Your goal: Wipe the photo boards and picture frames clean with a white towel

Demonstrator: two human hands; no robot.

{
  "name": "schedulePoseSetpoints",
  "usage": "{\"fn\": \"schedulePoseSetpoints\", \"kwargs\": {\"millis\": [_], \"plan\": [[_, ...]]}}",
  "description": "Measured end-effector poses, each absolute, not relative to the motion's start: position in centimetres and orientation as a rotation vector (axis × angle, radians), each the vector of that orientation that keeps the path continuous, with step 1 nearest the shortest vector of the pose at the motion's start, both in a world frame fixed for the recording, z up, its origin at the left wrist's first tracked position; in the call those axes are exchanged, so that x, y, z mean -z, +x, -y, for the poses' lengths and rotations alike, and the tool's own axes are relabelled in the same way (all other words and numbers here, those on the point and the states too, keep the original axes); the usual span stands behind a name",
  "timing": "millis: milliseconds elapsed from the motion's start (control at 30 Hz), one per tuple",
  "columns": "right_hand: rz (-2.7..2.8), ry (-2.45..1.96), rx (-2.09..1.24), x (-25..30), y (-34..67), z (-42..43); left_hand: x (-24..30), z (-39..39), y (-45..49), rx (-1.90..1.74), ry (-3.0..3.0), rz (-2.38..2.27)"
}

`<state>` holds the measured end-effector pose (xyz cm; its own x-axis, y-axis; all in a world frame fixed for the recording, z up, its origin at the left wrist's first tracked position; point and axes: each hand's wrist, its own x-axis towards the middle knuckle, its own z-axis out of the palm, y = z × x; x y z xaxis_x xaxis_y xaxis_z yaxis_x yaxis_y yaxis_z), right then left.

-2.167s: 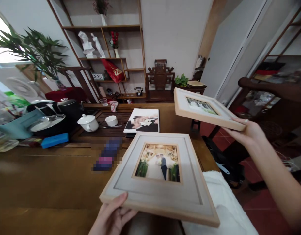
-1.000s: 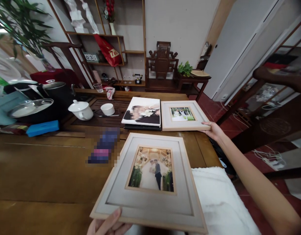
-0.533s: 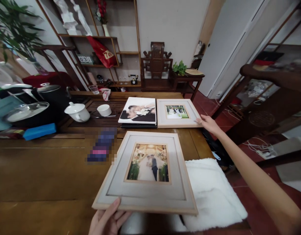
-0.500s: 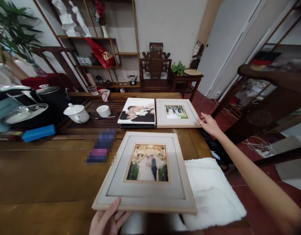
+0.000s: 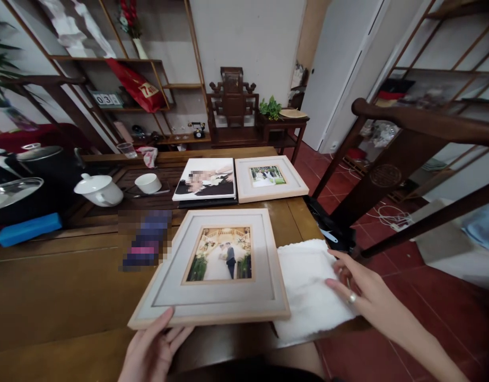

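Observation:
My left hand (image 5: 155,347) grips the near-left edge of a light-wood picture frame (image 5: 218,260), thumb on top and fingers beneath. The frame has a pale mat around a photo of a couple in wedding clothes. To its right lies a folded white towel (image 5: 304,289), partly covered by the frame's edge. Over the right side of this towel is my right hand (image 5: 366,294), a ring on one finger, its thumb and fingers apart. Whether the fingertips touch the towel I cannot tell. Farther back, a second picture frame (image 5: 244,180) lies beside a wedding photo album (image 5: 207,180).
On the left of the wooden table (image 5: 69,297) are a lidded white teacup (image 5: 99,190), a small white bowl (image 5: 148,183), a blue box (image 5: 29,229) and dark pots. A blurred-out item (image 5: 147,241) lies left of the frame. A dark wooden chair (image 5: 383,170) stands at right.
My right hand has left the edge of the far picture frame and come back to the white towel. My left hand still holds the near frame. The camera view has turned slightly right.

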<state>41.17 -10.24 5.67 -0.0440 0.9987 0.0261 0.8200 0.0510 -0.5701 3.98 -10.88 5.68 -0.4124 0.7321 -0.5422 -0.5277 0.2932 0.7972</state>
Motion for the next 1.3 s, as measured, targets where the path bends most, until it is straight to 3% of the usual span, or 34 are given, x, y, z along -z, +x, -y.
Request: {"fn": "schedulePoseSetpoints", "kwargs": {"millis": [167, 1100, 1300], "plan": [[1.725, -1.984, -0.575, -3.7, 39.9, 9.5, -5.5, 10.9, 3.8, -1.400, 0.198, -1.425], [1.027, -1.344, -1.180, -3.0, 41.7, 6.9, -5.1, 10.8, 3.4, -1.462, 0.159, -1.361], [1.079, -1.549, -0.926, -3.6, 43.1, 7.6, -4.6, 10.8, 3.9, -1.467, 0.205, -1.340]]}}
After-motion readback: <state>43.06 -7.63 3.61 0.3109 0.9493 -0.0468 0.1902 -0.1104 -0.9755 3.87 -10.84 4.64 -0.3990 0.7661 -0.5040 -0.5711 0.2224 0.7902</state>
